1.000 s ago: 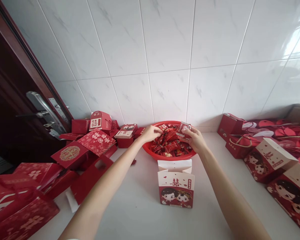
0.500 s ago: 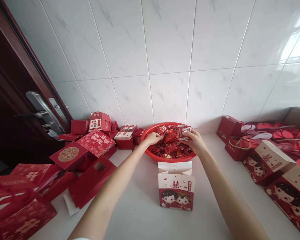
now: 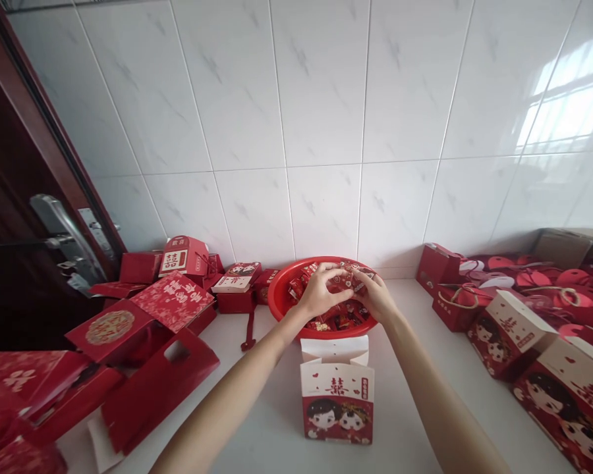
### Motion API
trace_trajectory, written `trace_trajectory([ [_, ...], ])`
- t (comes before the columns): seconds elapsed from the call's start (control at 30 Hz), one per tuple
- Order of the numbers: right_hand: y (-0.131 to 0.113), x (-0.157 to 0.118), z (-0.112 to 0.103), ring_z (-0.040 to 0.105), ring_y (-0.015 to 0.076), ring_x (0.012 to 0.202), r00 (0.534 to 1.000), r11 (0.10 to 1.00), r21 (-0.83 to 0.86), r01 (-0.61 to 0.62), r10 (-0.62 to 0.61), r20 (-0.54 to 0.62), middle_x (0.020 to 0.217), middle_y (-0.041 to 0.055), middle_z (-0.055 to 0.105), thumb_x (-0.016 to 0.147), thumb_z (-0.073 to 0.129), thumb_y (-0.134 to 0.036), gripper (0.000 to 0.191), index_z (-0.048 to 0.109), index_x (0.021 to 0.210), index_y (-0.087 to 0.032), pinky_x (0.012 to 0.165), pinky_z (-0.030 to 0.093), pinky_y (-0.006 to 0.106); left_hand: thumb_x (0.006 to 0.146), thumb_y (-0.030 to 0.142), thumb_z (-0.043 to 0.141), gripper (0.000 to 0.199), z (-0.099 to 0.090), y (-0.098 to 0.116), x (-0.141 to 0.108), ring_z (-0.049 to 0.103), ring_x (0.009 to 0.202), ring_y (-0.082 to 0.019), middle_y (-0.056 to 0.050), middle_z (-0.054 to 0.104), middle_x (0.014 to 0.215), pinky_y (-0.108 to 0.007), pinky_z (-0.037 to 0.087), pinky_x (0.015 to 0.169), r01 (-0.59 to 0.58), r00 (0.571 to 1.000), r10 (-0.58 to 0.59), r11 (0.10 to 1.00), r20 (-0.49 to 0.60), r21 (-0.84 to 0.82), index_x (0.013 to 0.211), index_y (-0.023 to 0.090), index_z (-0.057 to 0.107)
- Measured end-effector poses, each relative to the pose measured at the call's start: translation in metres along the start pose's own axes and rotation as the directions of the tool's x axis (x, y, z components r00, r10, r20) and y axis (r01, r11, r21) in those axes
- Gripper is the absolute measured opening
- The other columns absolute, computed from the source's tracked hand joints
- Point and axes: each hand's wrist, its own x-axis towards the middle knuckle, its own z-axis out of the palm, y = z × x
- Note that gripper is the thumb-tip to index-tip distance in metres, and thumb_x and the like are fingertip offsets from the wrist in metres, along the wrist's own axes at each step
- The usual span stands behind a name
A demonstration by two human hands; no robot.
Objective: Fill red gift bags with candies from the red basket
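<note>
Over the red plastic basin (image 3: 277, 306), my left hand (image 3: 323, 289) curls its thumb and fingers around a red candy packet (image 3: 340, 283), which is partly hidden by the fingers. Close against it, my right hand (image 3: 378, 296) grips a red patterned packet at its fingertips; the two thumbs nearly touch. Several small red wrapped sweets (image 3: 326, 322) fill the basin below. In front of the basin an open-topped red and cream gift box (image 3: 338, 401) with two cartoon faces stands upright, its back flap raised.
Red gift boxes (image 3: 172, 303) are heaped on the left, some lying open. On the right stand cartoon-face boxes (image 3: 511, 336) beside a pile of red and pink pieces (image 3: 538, 280). A tiled wall (image 3: 321, 131) rises behind; a dark door (image 3: 24, 197) is at the left.
My left hand has moved right and up from the sweets to meet my right hand, which has shifted slightly inward with its packet. The view has tilted up and turned a little right.
</note>
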Motion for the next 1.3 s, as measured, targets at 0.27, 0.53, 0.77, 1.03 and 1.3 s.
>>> trace_trajectory([
  [0.27, -0.004, -0.008, 0.004, 0.073, 0.0246, 0.087, 0.985, 0.992, -0.124, 0.005, 0.017, 0.173, 0.097, 0.0055, 0.078, 0.06, 0.091, -0.039, 0.042, 0.074, 0.095, -0.02, 0.071, 0.06, 0.034, 0.075, 0.035, 0.074, 0.028, -0.01, -0.006, 0.002, 0.067, 0.099, -0.024, -0.006, 0.072, 0.101, -0.039, 0.054, 0.09, 0.242, 0.964, -0.267, 0.904, -0.023, -0.352, 0.099, 0.02, 0.072],
  [0.53, -0.005, -0.01, 0.004, 0.069, 0.0195, 0.074, 0.99, 0.984, -0.181, -0.005, 0.03, 0.138, 0.089, 0.0022, 0.075, 0.06, 0.092, -0.038, 0.043, 0.07, 0.094, -0.022, 0.06, 0.056, 0.029, 0.069, 0.046, 0.082, 0.034, -0.006, -0.009, 0.001, 0.066, 0.097, -0.026, -0.008, 0.073, 0.095, -0.038, 0.052, 0.088, 0.213, 0.963, -0.261, 0.893, -0.071, -0.396, 0.083, 0.017, 0.071],
  [0.77, -0.004, -0.009, 0.004, 0.052, 0.0106, 0.047, 0.989, 0.984, -0.178, 0.002, 0.025, 0.146, 0.066, -0.0035, 0.067, 0.052, 0.094, -0.035, 0.049, 0.065, 0.087, -0.02, 0.043, 0.045, 0.025, 0.067, 0.045, 0.082, 0.038, -0.005, -0.008, -0.001, 0.066, 0.087, -0.021, -0.004, 0.071, 0.088, -0.034, 0.052, 0.08, 0.238, 0.95, -0.3, 0.871, -0.082, -0.429, 0.088, 0.018, 0.065],
  [1.03, -0.006, -0.012, 0.003, 0.06, 0.0131, 0.053, 0.984, 0.981, -0.192, 0.021, 0.013, 0.176, 0.071, -0.0016, 0.07, 0.053, 0.093, -0.033, 0.052, 0.066, 0.096, -0.02, 0.042, 0.046, 0.022, 0.086, 0.044, 0.062, 0.026, -0.009, -0.007, 0.0, 0.068, 0.095, -0.023, -0.003, 0.077, 0.095, -0.035, 0.054, 0.089, 0.15, 0.984, -0.168, 0.961, -0.062, -0.232, 0.084, 0.02, 0.072],
  [1.3, -0.006, -0.01, 0.005, 0.069, 0.0178, 0.069, 0.991, 0.981, -0.187, -0.051, 0.074, 0.115, 0.085, 0.0009, 0.074, 0.05, 0.096, -0.032, 0.057, 0.066, 0.097, -0.021, 0.056, 0.057, 0.028, 0.087, 0.046, 0.059, 0.032, -0.005, -0.007, -0.002, 0.067, 0.081, -0.022, -0.004, 0.074, 0.08, -0.033, 0.052, 0.078, 0.077, 0.99, -0.082, 0.996, -0.119, -0.048, 0.076, 0.018, 0.07],
])
